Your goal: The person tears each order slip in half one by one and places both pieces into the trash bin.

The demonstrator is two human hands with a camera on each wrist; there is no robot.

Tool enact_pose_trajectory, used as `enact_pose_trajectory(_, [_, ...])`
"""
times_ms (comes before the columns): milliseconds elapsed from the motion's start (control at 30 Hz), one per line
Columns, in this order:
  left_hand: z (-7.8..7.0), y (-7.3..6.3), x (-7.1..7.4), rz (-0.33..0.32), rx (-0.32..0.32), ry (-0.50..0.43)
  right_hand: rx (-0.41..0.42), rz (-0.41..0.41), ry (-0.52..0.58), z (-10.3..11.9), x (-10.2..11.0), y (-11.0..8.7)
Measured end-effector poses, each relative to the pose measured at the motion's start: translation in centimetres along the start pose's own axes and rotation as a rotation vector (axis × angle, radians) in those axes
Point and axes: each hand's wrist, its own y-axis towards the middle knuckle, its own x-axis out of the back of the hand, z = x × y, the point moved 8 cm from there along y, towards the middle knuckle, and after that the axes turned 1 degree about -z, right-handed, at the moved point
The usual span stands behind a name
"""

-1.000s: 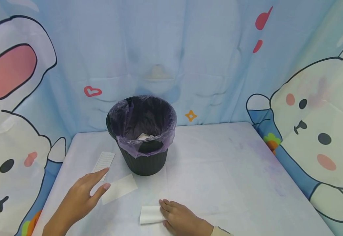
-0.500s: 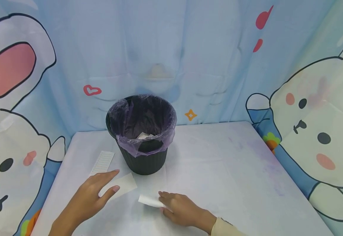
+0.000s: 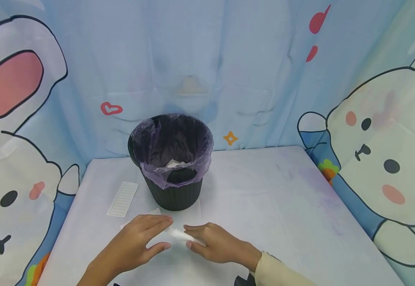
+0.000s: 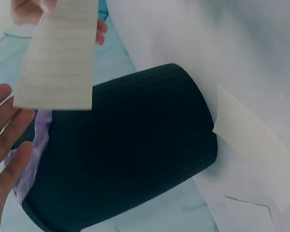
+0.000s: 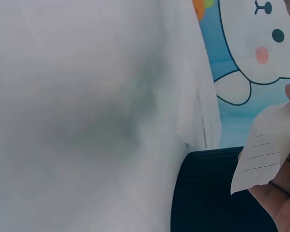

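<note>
Lifted over the table, a lined slip of paper (image 3: 179, 234) is pinched between the thumb and fingers of my right hand (image 3: 217, 243). Its ruled face shows in the left wrist view, where the slip (image 4: 60, 58) hangs down, and in the right wrist view the slip (image 5: 261, 152) looks bent. My left hand (image 3: 137, 243) reaches toward the slip's free end, fingers extended and thumb apart. In the left wrist view the left fingertips (image 4: 21, 118) come right at the slip's lower corner. Under the left hand, a blank-faced paper slip (image 3: 156, 211) is mostly hidden.
Behind the hands stands a black bin (image 3: 173, 196) lined with a purple plastic bag (image 3: 200, 172), with crumpled white paper (image 3: 174, 163) inside. Left of it, another lined slip (image 3: 123, 199) lies on the white-covered table (image 3: 264, 206). A dark object (image 3: 244, 280) shows at the bottom edge.
My right hand has lifted the slip off the table and brought it forward, tilting it. My left hand has moved right, from beside the flat slips to the held slip's end.
</note>
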Motion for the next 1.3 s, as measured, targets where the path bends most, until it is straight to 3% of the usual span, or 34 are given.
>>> enact_pose_trajectory(300, [-1.7, 0.8, -1.9, 0.065, -0.125, 0.037, 0.049, 0.043, 0.143, 1.0, 0.1, 0.4])
enact_pose_trajectory(533, [-2.6, 1.2, -2.7, 0.063, -0.178, 0.126, 0.069, 0.088, 0.198, 1.3, -0.1, 0.6])
enact_pose_trajectory(767, [-2.6, 1.3, -3.0, 0.103, -0.172, 0.144, 0.051, 0.133, 0.217, 1.2, -0.5, 0.6])
enact_pose_trajectory(1000, [-2.3, 1.5, -2.9, 0.11, -0.147, 0.134, 0.05, 0.128, 0.246, 1.0, 0.1, 0.7])
enact_pose_trajectory(1300, [-1.7, 1.6, -2.6, 0.053, -0.076, 0.115, 0.013, 0.059, 0.194, 0.6, 1.4, 0.9])
